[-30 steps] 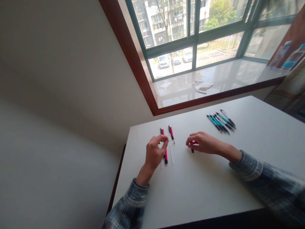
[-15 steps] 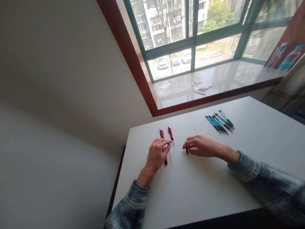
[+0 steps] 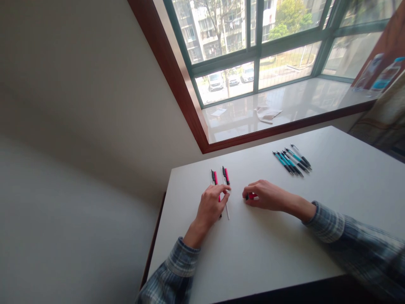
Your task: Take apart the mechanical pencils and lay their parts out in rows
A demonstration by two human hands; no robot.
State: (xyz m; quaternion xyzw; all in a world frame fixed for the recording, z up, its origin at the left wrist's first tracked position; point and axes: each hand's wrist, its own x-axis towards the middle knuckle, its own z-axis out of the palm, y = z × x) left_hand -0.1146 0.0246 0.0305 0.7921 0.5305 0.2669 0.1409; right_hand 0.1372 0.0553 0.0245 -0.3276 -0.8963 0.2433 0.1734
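My left hand [image 3: 211,204] is over a group of disassembled red-and-black pens, thumb and index fingertips brought close together. Whatever small piece lies between those fingertips is too small to make out. Under and beside this hand lie a red-and-black pen part [image 3: 226,175], a second red barrel with a black clip piece [image 3: 214,176] and a thin white refill [image 3: 227,210]; the hand covers some of them. My right hand [image 3: 265,195] is closed around a red-and-black pen barrel [image 3: 251,196], its fingers hiding much of it, low over the white table [image 3: 268,249].
Several teal, white and black pens [image 3: 292,161] lie side by side at the back right of the table. Beyond it, the window sill [image 3: 234,126] holds a crumpled cloth [image 3: 267,114], a white paper [image 3: 219,112] and bottles [image 3: 387,76]. A wall [image 3: 95,169] rises on the left.
My left hand has shifted slightly right, its fingertips now covering the small piece seen by the pen part. The barrel in my right hand has turned, with less of its black end showing.
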